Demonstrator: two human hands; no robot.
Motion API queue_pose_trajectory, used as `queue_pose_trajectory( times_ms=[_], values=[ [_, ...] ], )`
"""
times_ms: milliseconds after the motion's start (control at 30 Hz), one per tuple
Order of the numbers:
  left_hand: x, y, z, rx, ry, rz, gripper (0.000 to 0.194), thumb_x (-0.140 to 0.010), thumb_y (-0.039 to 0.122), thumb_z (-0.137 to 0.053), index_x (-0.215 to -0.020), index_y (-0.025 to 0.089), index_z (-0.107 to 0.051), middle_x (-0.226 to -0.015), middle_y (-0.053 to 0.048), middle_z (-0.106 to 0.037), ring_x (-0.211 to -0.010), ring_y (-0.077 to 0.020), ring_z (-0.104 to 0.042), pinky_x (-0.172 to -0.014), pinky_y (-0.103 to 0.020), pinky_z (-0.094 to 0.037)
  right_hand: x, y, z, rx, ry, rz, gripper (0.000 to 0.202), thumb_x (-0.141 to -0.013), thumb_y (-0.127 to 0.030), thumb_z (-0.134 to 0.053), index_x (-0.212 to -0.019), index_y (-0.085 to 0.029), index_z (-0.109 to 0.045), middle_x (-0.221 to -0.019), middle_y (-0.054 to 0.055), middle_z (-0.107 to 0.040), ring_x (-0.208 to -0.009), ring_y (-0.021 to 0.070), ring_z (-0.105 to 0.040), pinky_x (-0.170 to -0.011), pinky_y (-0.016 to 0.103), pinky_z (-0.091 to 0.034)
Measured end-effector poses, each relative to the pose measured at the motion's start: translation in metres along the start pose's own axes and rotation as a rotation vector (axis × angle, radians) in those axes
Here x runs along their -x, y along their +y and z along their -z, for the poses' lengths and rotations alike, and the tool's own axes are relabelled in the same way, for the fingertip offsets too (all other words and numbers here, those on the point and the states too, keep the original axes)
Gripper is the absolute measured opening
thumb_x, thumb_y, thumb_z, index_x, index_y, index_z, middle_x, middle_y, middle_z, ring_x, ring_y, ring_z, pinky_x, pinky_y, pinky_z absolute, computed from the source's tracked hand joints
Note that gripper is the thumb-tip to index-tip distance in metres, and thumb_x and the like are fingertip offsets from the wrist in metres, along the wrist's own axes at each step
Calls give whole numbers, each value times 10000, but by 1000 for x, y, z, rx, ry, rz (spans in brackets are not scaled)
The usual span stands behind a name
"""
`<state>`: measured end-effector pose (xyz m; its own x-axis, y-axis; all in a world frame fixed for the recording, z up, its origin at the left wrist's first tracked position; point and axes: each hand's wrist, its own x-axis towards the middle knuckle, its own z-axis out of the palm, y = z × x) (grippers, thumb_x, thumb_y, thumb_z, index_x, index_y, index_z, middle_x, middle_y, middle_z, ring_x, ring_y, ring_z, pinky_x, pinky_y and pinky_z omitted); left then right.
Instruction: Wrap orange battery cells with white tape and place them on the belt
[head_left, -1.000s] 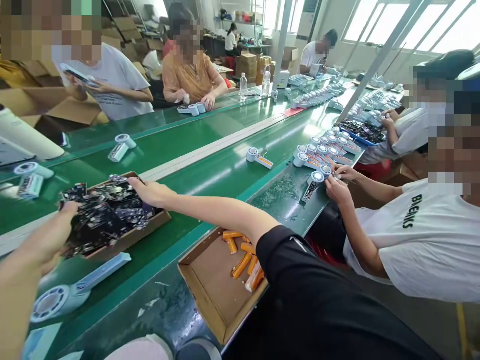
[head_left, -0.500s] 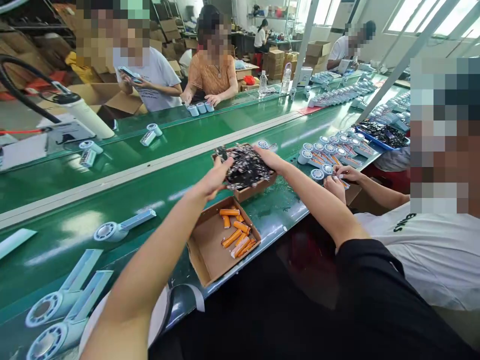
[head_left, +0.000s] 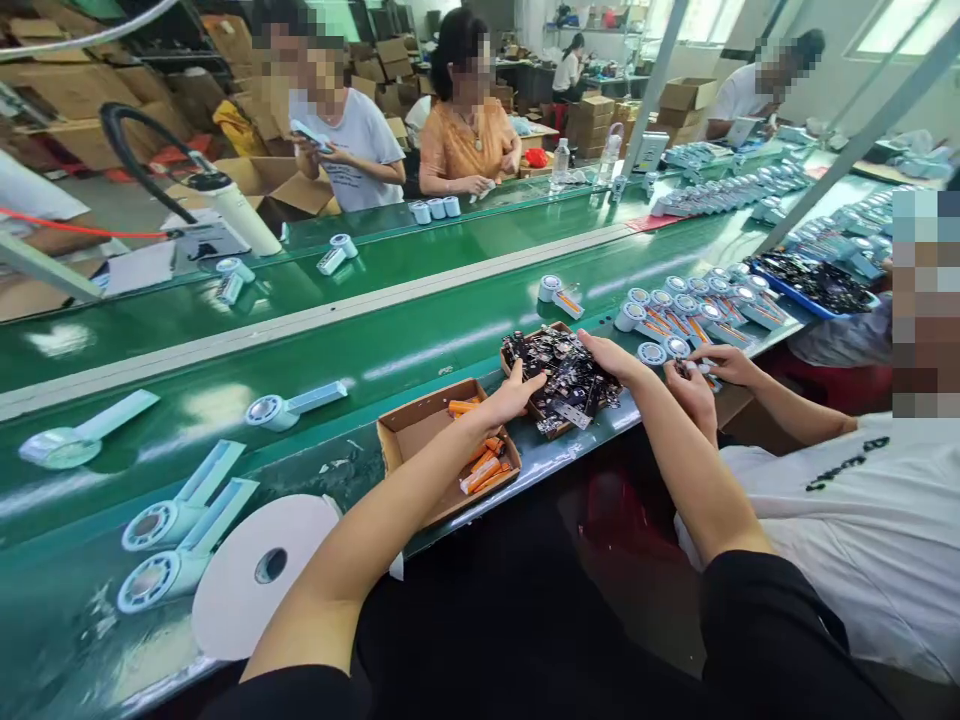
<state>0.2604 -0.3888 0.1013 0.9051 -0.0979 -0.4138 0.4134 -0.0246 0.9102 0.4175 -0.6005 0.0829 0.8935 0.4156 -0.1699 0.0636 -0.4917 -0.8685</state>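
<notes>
While I am watching remotely through the head camera, 2 bare hands are holding a shallow cardboard carton heaped with dark circuit boards, close to the front edge of a green bench. The left hand is clasping the carton's left side, thumb lying over the boards; the right hand is clasping the right side, its lower fingers hiding from me. I am unable to tell whether the carton is resting or hanging just above the surface. The left forearm is crossing above a second box, where orange cylinders are lying. Just to the right, a co-worker's hands are working beside rows of pale blue fans.

I am judging the overfull heap the main risk: boards are rising above the rim, so a tilt toward me could be spilling some off the edge, while a rightward swing could be bumping those neighbouring fingers
</notes>
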Motion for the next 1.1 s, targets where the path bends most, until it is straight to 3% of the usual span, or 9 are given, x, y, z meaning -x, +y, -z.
queue_pose_trajectory(
  times_ms=[100,233,400,533,700,800,933,1000,1100],
  values=[
    [37,2,19,-25,86,-39,907,-951,513,-656,-1704,259,-219,-1707,-178,-362,-1509,-344,-459,-1202,-529,-424,5,-15,7,127,72,61,745,-996,-785,-446,-1193,-138,-761,-1319,179,-722,-1244,390,-657,-1117,505,-492],
    [126,-21,67,-282,173,-424,552,-1014,476,-569,-1518,251,-562,-1449,-132,-657,-1308,-270,-638,-1157,-425,-483,25,-17,7,319,227,154,734,-902,-837,-530,-1232,-222,-757,-1311,249,-701,-1277,472,-620,-1093,604,-445],
    [263,-123,143,-792,700,-349,404,-1023,470,-519,-1283,254,-740,-1273,-104,-755,-1233,-279,-674,-1168,-473,-487,59,-24,-25,561,375,524,398,-1001,-662,-492,-1217,-453,-753,-1141,139,-768,-1134,437,-702,-972,638,-526],
    [337,-209,176,-1130,705,-16,583,-918,518,-663,-1419,220,-678,-1567,-141,-569,-1503,-401,-449,-1262,-619,-357,85,-74,-81,525,262,878,260,-1056,-404,-579,-1260,-483,-719,-1185,50,-773,-1119,367,-724,-1009,570,-562],
    [363,-234,157,-1225,643,157,695,-831,527,-777,-1442,225,-641,-1679,-129,-427,-1576,-501,-256,-1236,-733,-312,123,-120,-175,358,-184,1010,193,-1037,-320,-622,-1188,-327,-741,-1211,51,-774,-1089,302,-755,-967,469,-624],
    [369,-225,134,-1241,684,55,735,-783,397,-825,-1463,218,-610,-1607,-127,-514,-1548,-493,-308,-1243,-673,-362,158,-125,-223,250,-484,789,262,-1042,-409,-612,-1251,-298,-724,-1142,80,-788,-924,285,-785,-789,410,-659],
    [378,-217,108,-1297,939,-233,697,-822,396,-815,-1455,237,-572,-1410,-139,-648,-1507,-452,-371,-1240,-636,-391,208,-116,-268,-24,-922,321,575,-986,-522,-730,-1490,-286,-582,-1091,66,-794,-591,207,-716,-513,315,-561],
    [379,-219,103,-1310,1072,-297,688,-813,386,-836,-1430,281,-551,-1341,-134,-656,-1495,-456,-370,-1218,-659,-403,230,-105,-283,-101,-1063,228,323,-1041,-503,-670,-1243,-261,-742,-970,31,-798,-570,178,-696,-507,276,-515],
    [375,-230,109,-1101,1253,-221,730,-817,386,-822,-1450,301,-469,-1405,-161,-547,-1517,-477,-313,-1216,-720,-368,249,-87,-291,30,-1230,385,328,-1089,-337,-623,-822,-215,-770,-759,9,-761,-659,178,-729,-619,245,-509]
  ],
)
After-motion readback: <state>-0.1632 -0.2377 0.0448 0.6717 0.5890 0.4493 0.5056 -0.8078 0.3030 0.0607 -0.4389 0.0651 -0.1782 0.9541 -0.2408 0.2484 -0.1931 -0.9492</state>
